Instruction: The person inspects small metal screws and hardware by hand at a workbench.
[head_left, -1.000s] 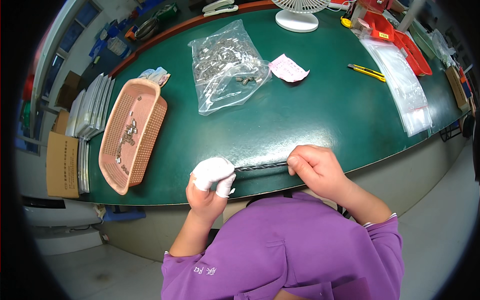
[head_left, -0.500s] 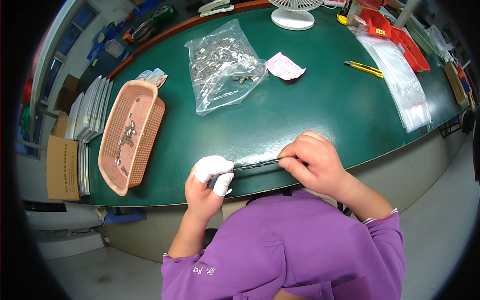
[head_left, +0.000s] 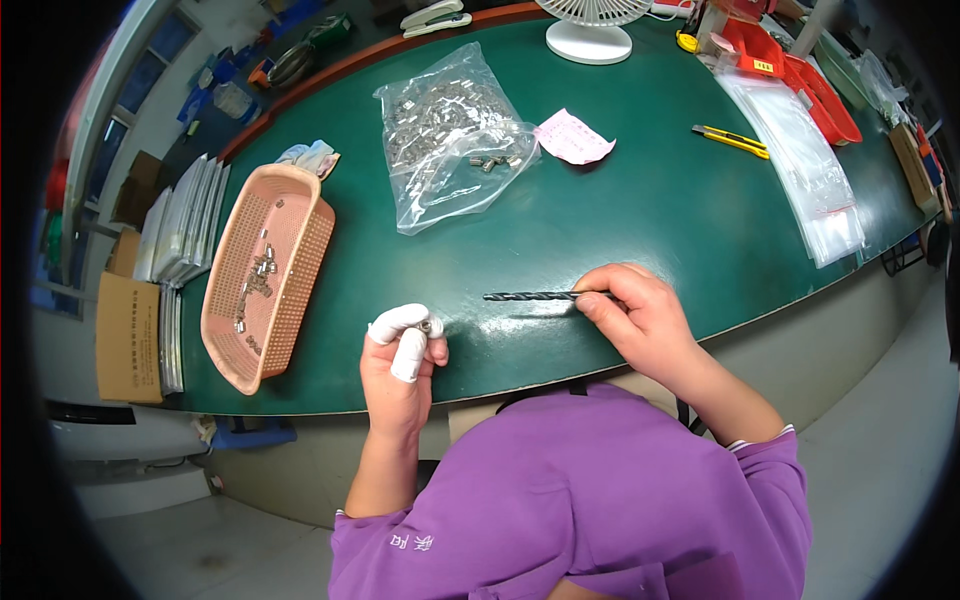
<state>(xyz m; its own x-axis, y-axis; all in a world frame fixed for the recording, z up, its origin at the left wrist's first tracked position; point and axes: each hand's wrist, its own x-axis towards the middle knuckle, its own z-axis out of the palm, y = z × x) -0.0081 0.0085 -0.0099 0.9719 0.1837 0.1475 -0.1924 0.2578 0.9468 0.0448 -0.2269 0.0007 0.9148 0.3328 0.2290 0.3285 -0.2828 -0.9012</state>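
Note:
My right hand (head_left: 641, 318) pinches a long black twist drill bit (head_left: 530, 296) by one end. The bit's fluted length points left, held level above the green table. White coverings wrap the thumb and forefinger of my left hand (head_left: 402, 350), which grip a small metal cylinder (head_left: 425, 327) with its hollow end showing. A gap separates the bit's tip from this cylinder. Farther left, a pink perforated basket (head_left: 293, 290) has several small metal cylinders (head_left: 258, 280) lying in it. Beyond my hands lies a clear plastic bag (head_left: 430, 205) full of similar parts.
Beside the bag are a pink paper slip (head_left: 574, 137) and a yellow utility knife (head_left: 731, 141). Clear plastic bags (head_left: 800, 175) and red trays (head_left: 822, 100) are at the right. A white fan (head_left: 590, 42) stands at the back; a cardboard box (head_left: 130, 338) is far left.
My left hand has moved left and down, away from the drill bit, with the metal cylinder now visible in it. My right hand has risen slightly with the bit, whose tip is now exposed.

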